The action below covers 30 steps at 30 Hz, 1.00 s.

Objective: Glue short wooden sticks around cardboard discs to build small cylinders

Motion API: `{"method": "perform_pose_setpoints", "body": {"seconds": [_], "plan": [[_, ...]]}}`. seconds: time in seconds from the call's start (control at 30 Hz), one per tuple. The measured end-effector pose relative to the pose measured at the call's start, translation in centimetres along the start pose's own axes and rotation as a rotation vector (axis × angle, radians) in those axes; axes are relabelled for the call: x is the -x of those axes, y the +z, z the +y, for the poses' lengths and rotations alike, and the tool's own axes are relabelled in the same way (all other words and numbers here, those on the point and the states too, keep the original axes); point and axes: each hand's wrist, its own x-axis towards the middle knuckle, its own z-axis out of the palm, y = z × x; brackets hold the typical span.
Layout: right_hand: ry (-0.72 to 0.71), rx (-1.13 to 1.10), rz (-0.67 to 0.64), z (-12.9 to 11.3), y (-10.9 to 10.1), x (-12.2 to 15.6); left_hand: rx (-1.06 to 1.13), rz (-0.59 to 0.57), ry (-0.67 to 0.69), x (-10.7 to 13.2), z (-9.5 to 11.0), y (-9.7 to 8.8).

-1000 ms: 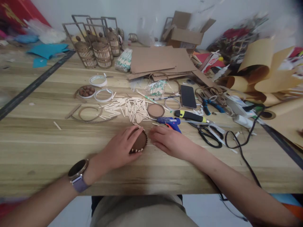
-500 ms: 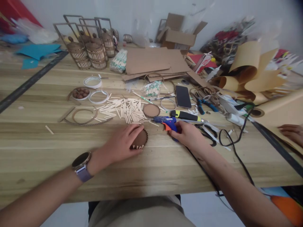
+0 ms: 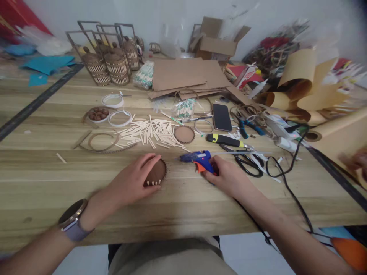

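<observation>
My left hand (image 3: 130, 177) is curved around a round brown cardboard disc (image 3: 156, 172) with a braided edge, thumb at its near side and fingers at its far side. Several short pale sticks stand along the disc's near rim. In my right hand (image 3: 226, 173) is a blue glue gun (image 3: 197, 157) with an orange trigger, its nozzle pointing left above the table. Beyond both hands lies a loose pile of short wooden sticks (image 3: 151, 131). A second braided-edge disc (image 3: 184, 134) rests at the pile's right end.
Behind the glue gun are a box cutter (image 3: 226, 140), black scissors (image 3: 249, 164) and a phone (image 3: 221, 117). A black cable (image 3: 295, 202) loops at right. Tape rolls (image 3: 119, 117), a bowl of brown beads (image 3: 98, 114) and lidded stick containers (image 3: 116, 68) stand farther left. Another person's hand (image 3: 357, 160) blurs at right.
My left hand has slid the disc left, toward me. The glue gun in my right hand has come slightly nearer, away from the stick pile.
</observation>
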Motion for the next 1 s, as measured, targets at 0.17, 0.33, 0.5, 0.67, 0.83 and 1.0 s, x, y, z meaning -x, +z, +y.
{"method": "perform_pose_setpoints", "body": {"seconds": [0.17, 0.33, 0.5, 0.67, 0.83, 1.0], "plan": [[-0.084, -0.171, 0.023, -0.3, -0.5, -1.7, 0.057, -0.061, 0.047, -0.8, 0.2, 0.1], [-0.231, -0.555, 0.021, 0.0, -0.2, -1.1, 0.089, -0.019, 0.037, -1.9, 0.2, 0.4], [-0.074, -0.855, 0.183, 0.1, 0.5, -1.1, 0.151, 0.030, 0.055, -3.2, 0.2, 1.0], [-0.127, -1.121, -0.113, -0.4, 1.0, -2.2, 0.168, 0.076, 0.073, -4.6, -0.4, 1.6], [-0.164, -1.252, -0.242, -0.7, 1.4, -3.1, 0.171, 0.127, 0.129, -4.6, -0.9, 1.8], [-0.125, -1.201, -0.180, -0.3, 1.0, -3.5, 0.184, 0.118, 0.149, -4.6, -0.9, 1.6]]}}
